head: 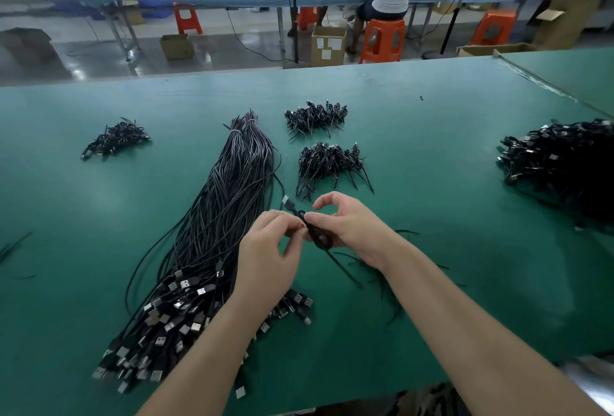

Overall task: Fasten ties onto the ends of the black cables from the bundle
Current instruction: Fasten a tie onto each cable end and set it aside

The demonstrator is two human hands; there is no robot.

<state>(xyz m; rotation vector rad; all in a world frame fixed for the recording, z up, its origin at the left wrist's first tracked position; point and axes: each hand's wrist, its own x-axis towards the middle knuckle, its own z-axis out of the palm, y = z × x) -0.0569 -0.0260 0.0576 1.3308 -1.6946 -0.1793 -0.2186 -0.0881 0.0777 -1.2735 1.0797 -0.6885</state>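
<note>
Both bare forearms reach forward from the lower edge of the view and converge, so the two hands meet near the middle. The left hand (pixel 270 251) is seen from its back, wrist slightly bent, thumb and forefinger pinched together at its far right side, the other fingers curled loosely under. The right hand (pixel 349 224) sits just beside it, fingertips almost touching the left's, its thumb and forefinger pinching while the forefinger arches up and the remaining fingers curl inward beneath the palm.

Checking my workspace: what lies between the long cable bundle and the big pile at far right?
In the head view: two small heaps of tied cables on the mat.
</note>
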